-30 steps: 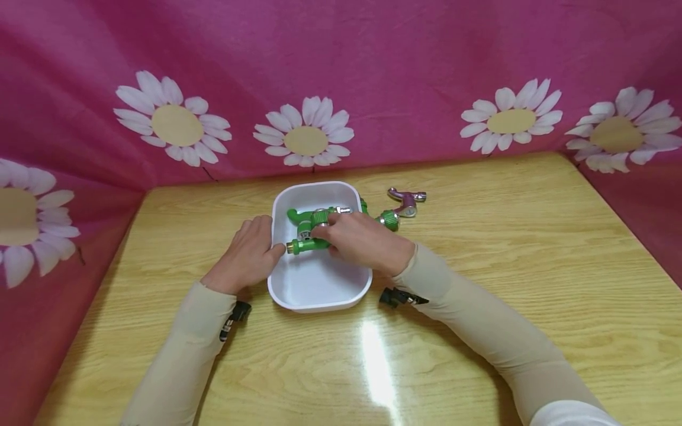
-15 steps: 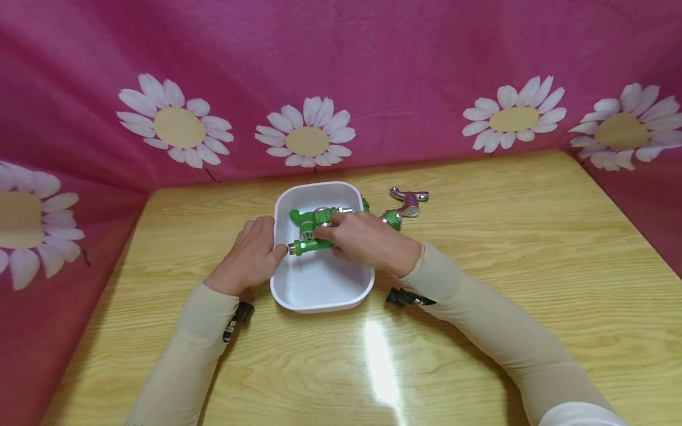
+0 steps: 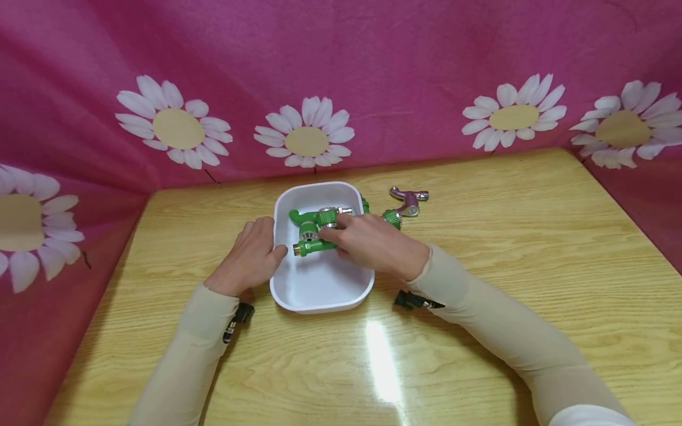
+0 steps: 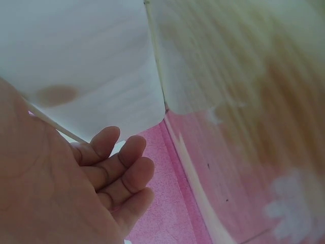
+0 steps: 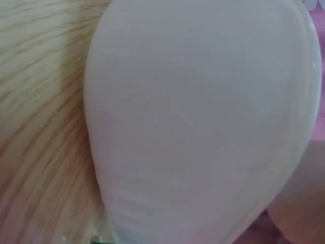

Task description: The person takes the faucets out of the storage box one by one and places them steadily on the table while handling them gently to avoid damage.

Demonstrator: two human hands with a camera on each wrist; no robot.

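Observation:
My right hand [image 3: 370,244] reaches over the right rim of a white plastic tub [image 3: 319,287] and grips a green tap [image 3: 315,246] with a brass threaded end pointing left. Its fingertips are partly hidden. Around it in the tub lie a green hooked spout [image 3: 299,218], a ribbed green collar [image 3: 326,218] and a silver fitting [image 3: 345,210]. My left hand [image 3: 249,255] holds the tub's left rim, thumb over the inside. In the left wrist view its curled fingers [image 4: 134,175] lie along the outer wall. The right wrist view is mostly filled by the tub's outer wall [image 5: 198,112].
On the table [image 3: 506,236], right of the tub, lies a purple tap [image 3: 411,200] with silver ends. A ribbed green fitting [image 3: 393,218] sits between it and my right hand. Another green piece [image 3: 365,205] shows behind the tub's right rim. A pink flowered cloth [image 3: 405,77] stands behind the table.
My right hand has shifted slightly right, and the green tap's brass end has moved right, away from my left thumb. My left hand keeps its hold on the rim.

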